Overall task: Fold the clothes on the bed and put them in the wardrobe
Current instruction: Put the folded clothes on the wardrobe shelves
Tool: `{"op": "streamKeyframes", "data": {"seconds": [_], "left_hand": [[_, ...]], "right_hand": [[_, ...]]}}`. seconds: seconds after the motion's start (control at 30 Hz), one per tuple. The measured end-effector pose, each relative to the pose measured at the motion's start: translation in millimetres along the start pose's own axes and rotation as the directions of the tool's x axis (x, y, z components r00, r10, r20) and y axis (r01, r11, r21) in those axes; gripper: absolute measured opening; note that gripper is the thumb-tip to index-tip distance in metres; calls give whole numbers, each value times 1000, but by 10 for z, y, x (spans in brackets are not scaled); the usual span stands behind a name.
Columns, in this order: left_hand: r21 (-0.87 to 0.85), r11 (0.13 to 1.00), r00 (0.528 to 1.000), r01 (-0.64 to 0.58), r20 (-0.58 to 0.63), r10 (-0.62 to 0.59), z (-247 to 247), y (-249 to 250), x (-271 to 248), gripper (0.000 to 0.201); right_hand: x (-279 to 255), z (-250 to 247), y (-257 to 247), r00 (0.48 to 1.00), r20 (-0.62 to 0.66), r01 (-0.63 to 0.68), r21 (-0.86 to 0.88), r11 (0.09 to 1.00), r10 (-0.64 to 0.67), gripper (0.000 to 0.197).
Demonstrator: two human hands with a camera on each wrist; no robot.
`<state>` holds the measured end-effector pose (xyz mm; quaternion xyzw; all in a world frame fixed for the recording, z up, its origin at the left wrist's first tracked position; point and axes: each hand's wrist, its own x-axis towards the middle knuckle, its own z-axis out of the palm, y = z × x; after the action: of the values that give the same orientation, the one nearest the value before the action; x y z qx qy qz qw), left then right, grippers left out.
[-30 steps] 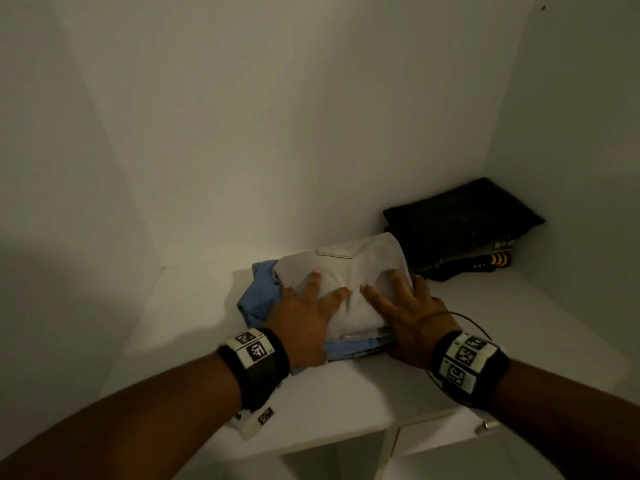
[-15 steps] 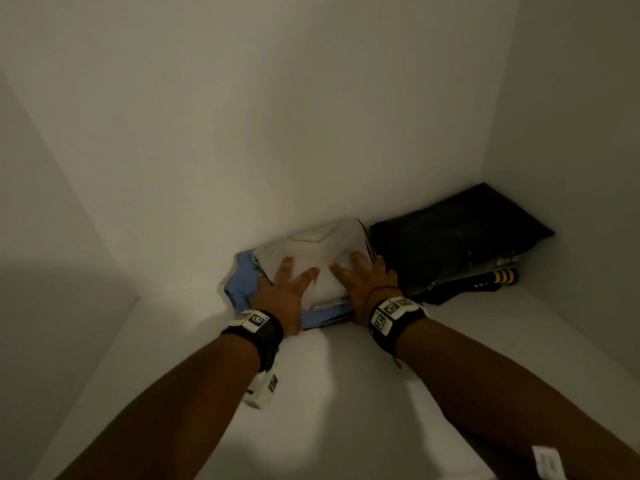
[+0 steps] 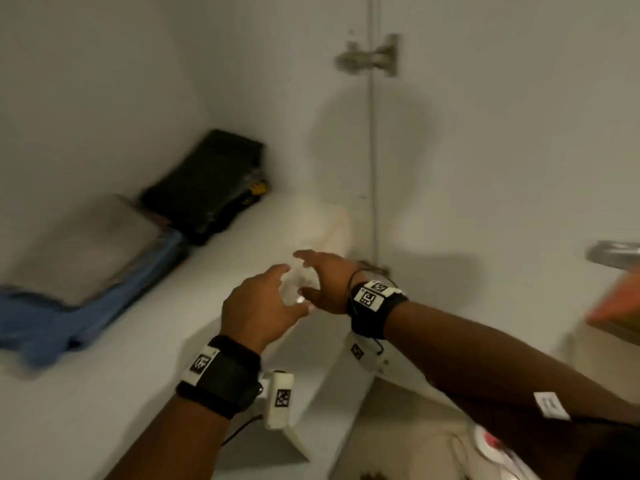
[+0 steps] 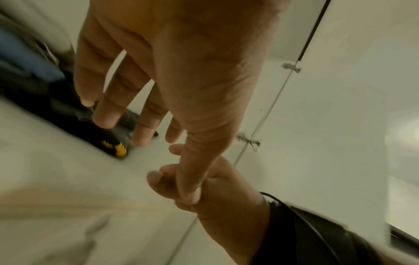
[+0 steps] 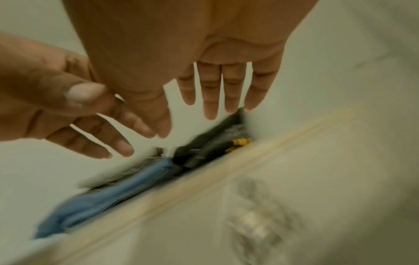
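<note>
Grey folded garment [image 3: 86, 244] on shelf [image 3: 104, 393], well left of both empty hands.

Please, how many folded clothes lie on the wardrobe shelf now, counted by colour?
Grey/beige folded garment: 1, on top of the blue one
Blue folded garment: 1
Black folded pile with a yellow detail: 1 pile; how many pieces are inside cannot be told
Total: 3 visible items on the shelf
</note>
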<state>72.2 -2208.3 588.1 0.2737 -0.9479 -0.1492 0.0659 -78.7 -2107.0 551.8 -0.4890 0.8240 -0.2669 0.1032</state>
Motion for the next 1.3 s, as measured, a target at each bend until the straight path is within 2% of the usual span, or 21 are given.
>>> {"op": "streamKeyframes", "data": {"seconds": [0.03,0.1,0.13,0.17,0.23,0.33,0.4,0.47,0.5,0.57,0.6,0.67,0.7,0.83,0.93,0.97,1.03,1.13,1.2,1.23,1.3], "left_hand": [[-50,998,997,-42,64,45,258,208,-88,84],[-180,980,967,-86,223,125,825,602,-285,103],[-256,963,936,-85,312,166,1109,831,-400,111],[-320,945,886,-67,416,204,1373,1068,-530,110],[-368,929,745,-39,609,273,1857,1524,-841,95],[-371,926,554,-72,757,346,2566,2163,-1313,103],[-340,931,405,-129,839,363,2926,2622,-1628,80],[-341,926,263,-161,890,373,3266,3113,-1943,66],[-339,927,214,-162,905,368,3430,3357,-2082,67],[-329,931,158,-158,922,353,3719,3868,-2321,65],[-330,931,148,-155,924,353,3879,4102,-2399,69],[-362,921,133,-146,915,381,4113,4595,-2578,92],[-375,915,128,-153,910,394,4199,4848,-2649,95],[-397,917,141,-30,907,397,4621,5743,-2932,54],[-345,934,168,89,930,328,5136,6227,-3089,57],[-342,931,180,125,931,318,5326,6357,-3123,50],[-338,927,240,161,925,295,5772,6623,-3129,28],[-329,914,368,236,901,229,6529,7128,-2964,27],[-318,920,441,228,877,194,7123,7344,-2844,56],[-300,932,467,203,866,178,7390,7441,-2798,69],[-305,928,518,212,840,158,7786,7629,-2783,67]], "right_hand": [[-402,-53,251,995,5,-97,3,995,97,68],[-1218,-74,797,958,17,-288,16,957,288,58],[-1654,-82,1084,920,35,-391,17,920,390,55],[-2099,-88,1350,875,48,-483,16,875,482,53],[-3004,-85,1807,770,69,-638,32,770,635,52],[-4335,-85,2279,597,76,-800,125,587,798,51],[-5140,-68,2508,484,76,-867,177,466,872,48],[-5903,-46,2715,402,83,-904,193,381,912,45],[-6263,-53,2799,370,88,-917,191,349,925,44],[-6929,-71,2971,311,95,-938,192,289,946,44],[-7220,-96,3036,286,104,-944,204,261,953,43],[-7755,-148,3205,225,124,-957,215,195,966,37],[-7989,-199,3311,192,139,-963,215,160,971,35],[-8773,-315,3891,73,246,-973,232,14,966,50],[-9222,-432,4434,-15,323,-970,224,-91,946,53],[-9356,-456,4653,-42,344,-970,210,-120,938,55],[-9603,-465,5164,-80,371,-973,173,-153,925,58],[-9839,-527,5989,-140,354,-971,134,-198,925,61],[-9894,-622,6475,-128,316,-975,135,-178,940,56],[-9896,-675,6716,-91,292,-978,155,-141,952,54],[-9845,-737,7199,-10,233,-971,229,-65,972,61]]}}
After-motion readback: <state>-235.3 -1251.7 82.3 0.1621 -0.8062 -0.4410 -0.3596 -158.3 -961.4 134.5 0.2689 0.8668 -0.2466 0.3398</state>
